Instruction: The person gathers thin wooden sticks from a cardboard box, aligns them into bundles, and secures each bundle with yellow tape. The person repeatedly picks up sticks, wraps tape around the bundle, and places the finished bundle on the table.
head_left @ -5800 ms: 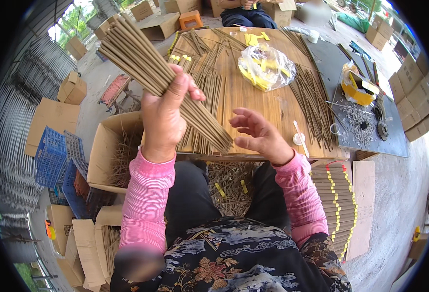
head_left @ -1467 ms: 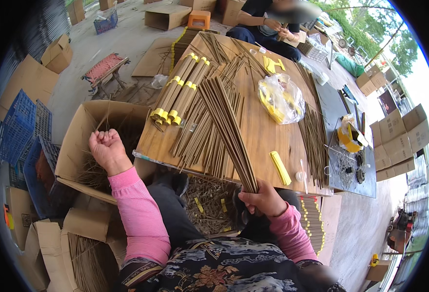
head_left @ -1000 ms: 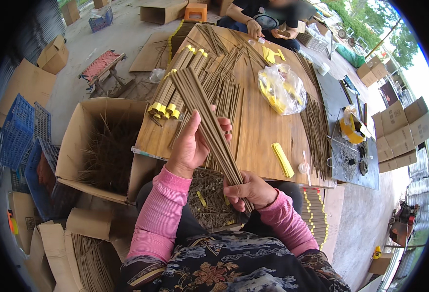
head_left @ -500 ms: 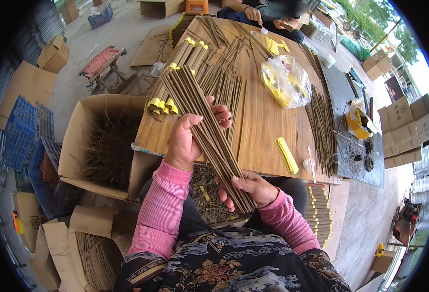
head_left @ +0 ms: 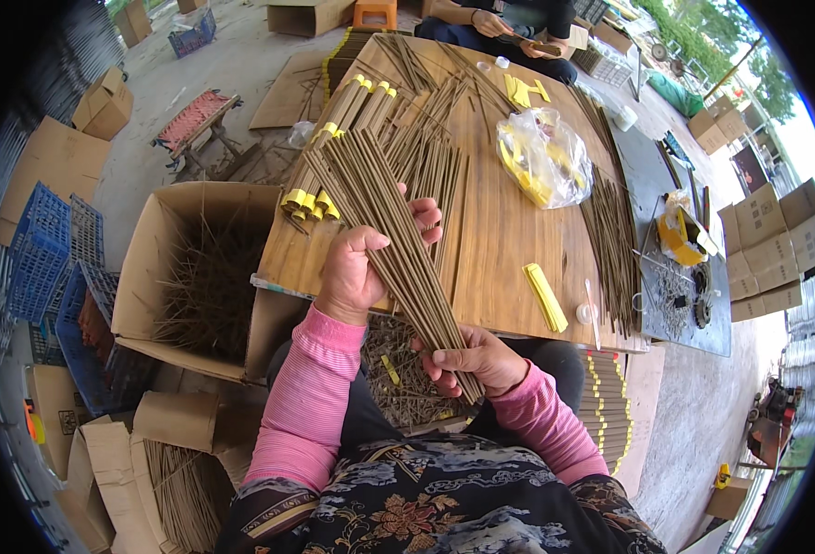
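A bundle of thin brown sticks slants across my lap and the table's near edge, its upper end fanned toward the far left. My left hand is wrapped around the middle, with the thumb on the near side and the fingertips showing beyond the sticks. Lower down, my right hand grips the bottom end, thumb laid across the sticks. Beyond my left hand, finished-looking bundles with yellow bands lie on the wooden table, beside loose brown sticks.
Yellow paper strips and a clear plastic bag of yellow pieces lie on the table. A cardboard box of sticks stands at left. More sticks line the right side. Across the table, a co-worker's hand is busy.
The upper ends of the sticks have spread wider and shifted slightly right. My right thumb has moved a little down and left over the bundle. The co-worker's hands have drawn back.
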Demonstrator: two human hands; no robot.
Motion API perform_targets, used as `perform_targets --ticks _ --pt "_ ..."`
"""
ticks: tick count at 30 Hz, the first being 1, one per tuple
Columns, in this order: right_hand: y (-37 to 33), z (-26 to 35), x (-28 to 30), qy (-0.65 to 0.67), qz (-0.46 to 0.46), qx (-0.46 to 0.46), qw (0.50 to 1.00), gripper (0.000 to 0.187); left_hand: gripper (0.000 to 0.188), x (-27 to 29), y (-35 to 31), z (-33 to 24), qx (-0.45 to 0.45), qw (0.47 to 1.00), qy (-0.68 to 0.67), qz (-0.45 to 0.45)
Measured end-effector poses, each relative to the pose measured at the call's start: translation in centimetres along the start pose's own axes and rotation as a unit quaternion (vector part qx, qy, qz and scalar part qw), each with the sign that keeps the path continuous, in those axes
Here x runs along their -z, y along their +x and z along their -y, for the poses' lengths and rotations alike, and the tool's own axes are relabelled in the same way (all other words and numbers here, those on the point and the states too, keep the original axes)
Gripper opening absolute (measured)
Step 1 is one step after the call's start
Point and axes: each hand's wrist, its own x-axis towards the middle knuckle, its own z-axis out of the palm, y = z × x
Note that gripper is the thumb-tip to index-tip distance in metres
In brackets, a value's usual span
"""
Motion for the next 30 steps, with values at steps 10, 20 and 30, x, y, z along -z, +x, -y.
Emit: perform_targets --ticks 10,20,30 --pt "0.0 0.2 -0.2 -0.108 -0.089 0.053 0.989 0.025 0.031 1.0 -0.5 0.0 -0.298 0.875 0.349 -0.152" --pt "0.5 -0.4 -0.1 -0.334 -0.222 0.117 0.908 0.021 0.011 -0.3 -1.9 2.5 -0.192 0.856 0.460 -0.133" --pt "0.2 -0.4 0.0 -0.332 -0.217 0.124 0.910 0.018 0.008 -0.5 -2.3 2.0 -0.114 0.872 0.451 -0.153"
